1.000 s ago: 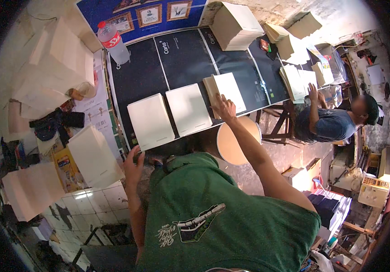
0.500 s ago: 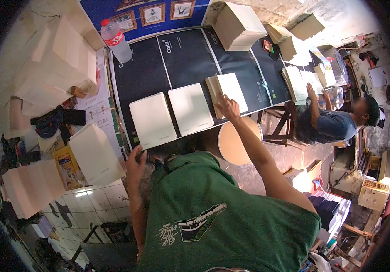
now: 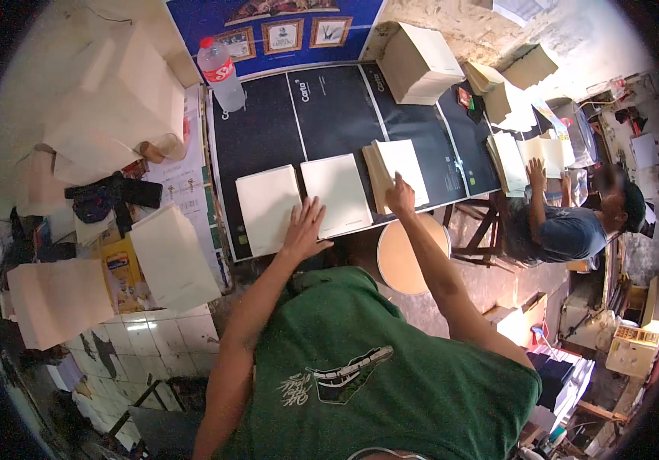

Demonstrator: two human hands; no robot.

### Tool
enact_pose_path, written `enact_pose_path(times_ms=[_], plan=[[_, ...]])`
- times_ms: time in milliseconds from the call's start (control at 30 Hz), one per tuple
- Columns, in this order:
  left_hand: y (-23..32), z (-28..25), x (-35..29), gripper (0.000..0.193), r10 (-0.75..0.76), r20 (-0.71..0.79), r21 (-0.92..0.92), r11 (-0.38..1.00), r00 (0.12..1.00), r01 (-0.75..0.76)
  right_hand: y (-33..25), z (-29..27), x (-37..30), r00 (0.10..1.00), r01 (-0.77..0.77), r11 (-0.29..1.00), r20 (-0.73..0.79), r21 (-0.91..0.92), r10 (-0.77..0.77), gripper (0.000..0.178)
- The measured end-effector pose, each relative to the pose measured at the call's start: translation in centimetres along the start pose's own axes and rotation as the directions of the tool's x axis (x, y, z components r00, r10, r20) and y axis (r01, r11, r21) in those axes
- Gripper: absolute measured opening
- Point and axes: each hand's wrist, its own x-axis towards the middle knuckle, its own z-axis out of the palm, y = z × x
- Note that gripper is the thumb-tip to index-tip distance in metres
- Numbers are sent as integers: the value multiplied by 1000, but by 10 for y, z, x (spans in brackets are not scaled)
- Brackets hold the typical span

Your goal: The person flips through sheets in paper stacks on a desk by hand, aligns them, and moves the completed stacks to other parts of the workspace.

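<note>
Three paper stacks lie in a row along the near edge of the dark-topped table: a left stack (image 3: 266, 203), a middle stack (image 3: 335, 188) and a right stack (image 3: 404, 162). My left hand (image 3: 304, 228) is open, its spread fingers lying across the near part of the left and middle stacks. At the near edge of the right stack is my right hand (image 3: 400, 198), fingers drawn together with the index finger pointing up over the top sheet. Whatever it pinches is hidden. Under that top sheet, layers fan out to the left.
A plastic bottle (image 3: 223, 77) and a tall paper pile (image 3: 420, 65) stand at the table's back. Beneath the near edge is a round stool (image 3: 404, 257). To the right, a co-worker (image 3: 567, 226) handles paper. More paper piles (image 3: 176, 257) stand on the left.
My left hand has moved right and forward, from beside the left stack's near corner onto the paper. The fingers of my right hand have drawn together on the right stack. The view has shifted slightly.
</note>
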Motion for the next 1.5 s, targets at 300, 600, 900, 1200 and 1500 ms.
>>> enact_pose_path(times_ms=[300,600,900,1200,1500], plan=[[-17,17,-22,34,205,42,85,975,978,-207,-152,-63,-51,986,84,992,136,97,-96,38],[-27,-3,-28,46,248,-65,-152,955,967,-256,-124,-39,-105,841,436,864,229,250,-491,68],[-97,-34,-138,84,-183,195,322,940,964,113,-164,-63,-51,843,508,734,-87,450,-530,71],[-90,-77,-115,23,-24,-262,-27,999,965,17,-242,-11,-96,632,649,641,179,410,-754,65],[-13,-177,-156,30,-731,-619,-676,682,288,280,-339,-137,-27,658,578,582,95,572,-747,49]])
